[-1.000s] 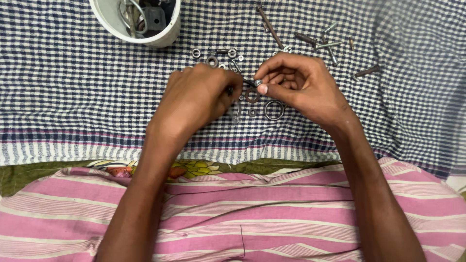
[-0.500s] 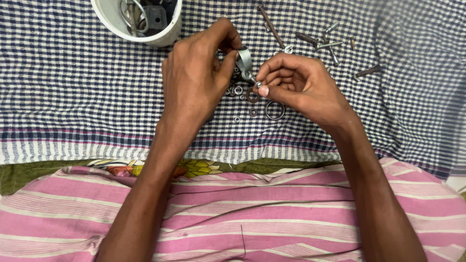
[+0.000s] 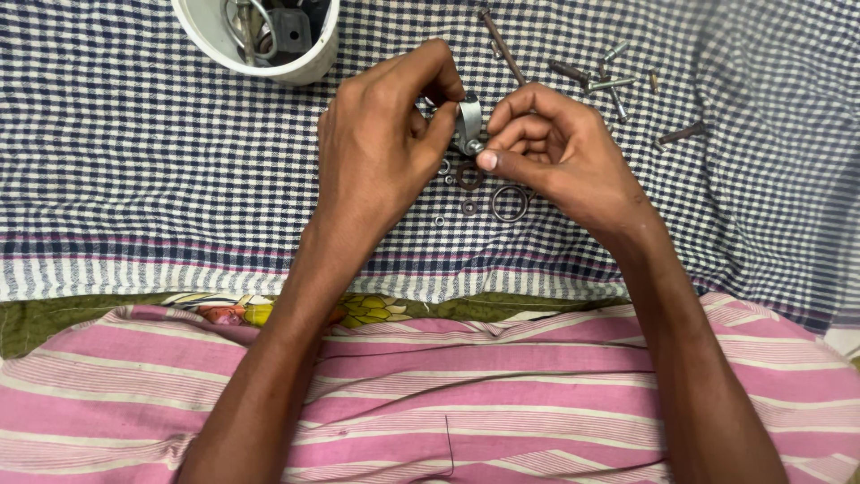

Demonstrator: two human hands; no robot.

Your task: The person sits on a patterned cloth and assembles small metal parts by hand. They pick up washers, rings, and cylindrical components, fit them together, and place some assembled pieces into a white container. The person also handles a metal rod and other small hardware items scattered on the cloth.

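Checked blue-and-white cloth (image 3: 134, 179) covers the surface under both hands, with a pink striped garment (image 3: 502, 394) filling the near edge of the view. Above the middle of the cloth the left hand (image 3: 381, 143) holds a small grey metal clamp piece (image 3: 468, 121) off the fabric, its grip pressed together on the part between thumb and forefinger. The right hand (image 3: 560, 152) meets it from the right, fingers curled and the thumb tip touching the lower end of the same piece; whether that grip pinches something small of its own I cannot tell. Just below the two hands several loose rings and washers lie on the cloth: a large thin ring (image 3: 510, 203), a dark washer (image 3: 468, 175) and a few tiny ones beside them. At the far left stands a white cup (image 3: 309, 67) with metal parts inside. Far right, well apart from the hands, bolts and screws (image 3: 609, 81) lie scattered, and a long dark rod (image 3: 502, 45) runs slantwise beyond the fingers.
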